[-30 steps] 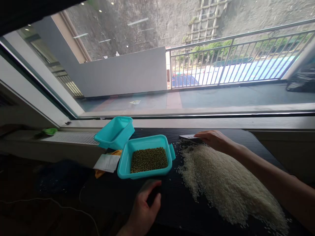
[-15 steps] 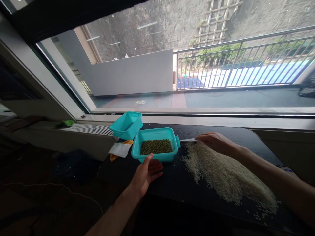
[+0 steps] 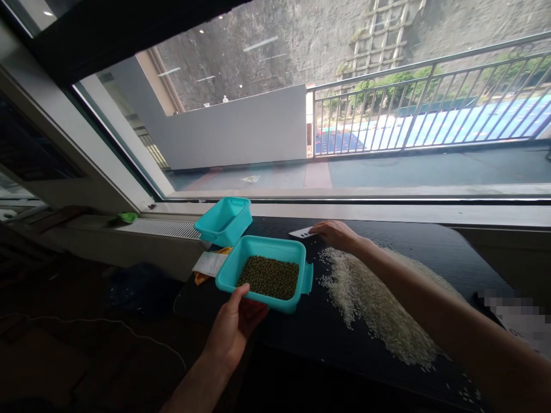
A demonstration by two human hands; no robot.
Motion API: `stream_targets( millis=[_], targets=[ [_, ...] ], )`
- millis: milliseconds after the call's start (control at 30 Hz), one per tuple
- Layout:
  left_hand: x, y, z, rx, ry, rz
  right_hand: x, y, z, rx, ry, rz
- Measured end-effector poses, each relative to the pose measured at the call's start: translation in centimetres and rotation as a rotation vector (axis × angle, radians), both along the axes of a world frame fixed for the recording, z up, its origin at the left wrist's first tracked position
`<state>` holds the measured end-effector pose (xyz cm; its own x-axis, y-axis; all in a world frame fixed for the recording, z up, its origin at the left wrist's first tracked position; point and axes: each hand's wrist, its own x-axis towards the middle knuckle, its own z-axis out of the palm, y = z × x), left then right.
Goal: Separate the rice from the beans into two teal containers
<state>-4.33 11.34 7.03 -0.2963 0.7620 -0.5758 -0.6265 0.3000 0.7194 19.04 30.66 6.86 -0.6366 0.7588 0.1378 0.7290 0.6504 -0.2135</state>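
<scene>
My left hand (image 3: 235, 324) grips a turquoise plastic container (image 3: 262, 245) by its near side, the thumb over the rim and the fingers underneath. Green mung beans (image 3: 271, 277) cover the container's bottom. Pinched in my right hand (image 3: 338, 234) is a thin white flat piece (image 3: 301, 232) with dark spots or holes, close to the table behind the container's right end. A few small dark bits lie beside this piece. Below my right forearm spreads a heap of white rice (image 3: 374, 298), partly hidden by the arm.
A second turquoise container (image 3: 224, 221) stands behind and left of the first. A white and orange cloth (image 3: 209, 265) lies at the left edge of the black table (image 3: 301, 338). The window (image 3: 275, 143) runs along the back. Loose rice grains are scattered at the lower right.
My left hand has closed on the bean container, which has come nearer and slightly left. My right hand has moved left with the white piece, away from the rice's far edge.
</scene>
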Motion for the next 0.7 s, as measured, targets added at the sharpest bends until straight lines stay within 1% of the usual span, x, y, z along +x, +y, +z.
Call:
stream_targets(
  millis=[100, 167, 200, 267, 367, 433, 500, 567, 700],
  targets=[
    [-1.3, -0.9, -0.2, -0.001, 0.015, 0.05, 3.2, -3.5, -0.1, -0.037, 0.014, 0.102],
    [-1.8, -1.1, -0.4, -0.006, 0.013, 0.043, 5.7, -5.5, 0.3, -0.056, 0.015, 0.115],
    [-2.0, -1.2, -0.5, -0.005, 0.012, 0.033, 6.9, -6.2, 0.6, -0.061, 0.011, 0.098],
    [-2.1, -1.2, -0.7, -0.001, 0.016, 0.019, 9.2, -6.8, 1.4, -0.054, 0.0, 0.005],
    [-2.2, -1.3, -1.0, 0.001, 0.023, 0.012, 11.9, -5.9, 2.7, -0.005, -0.04, -0.255],
    [-2.2, -1.3, -1.1, 0.006, 0.019, 0.008, 13.3, -4.9, 3.3, 0.015, -0.095, -0.437],
    [-2.2, -1.3, -1.2, 0.008, 0.013, 0.009, 13.9, -4.4, 3.5, 0.002, -0.16, -0.56],
    [-2.3, -1.3, -1.3, 0.007, 0.007, 0.014, 13.9, -4.6, 3.3, -0.032, -0.215, -0.608],
    [-2.3, -1.3, -1.5, 0.022, -0.001, 0.028, 13.0, -6.2, 2.8, -0.08, -0.271, -0.588]
  ],
)
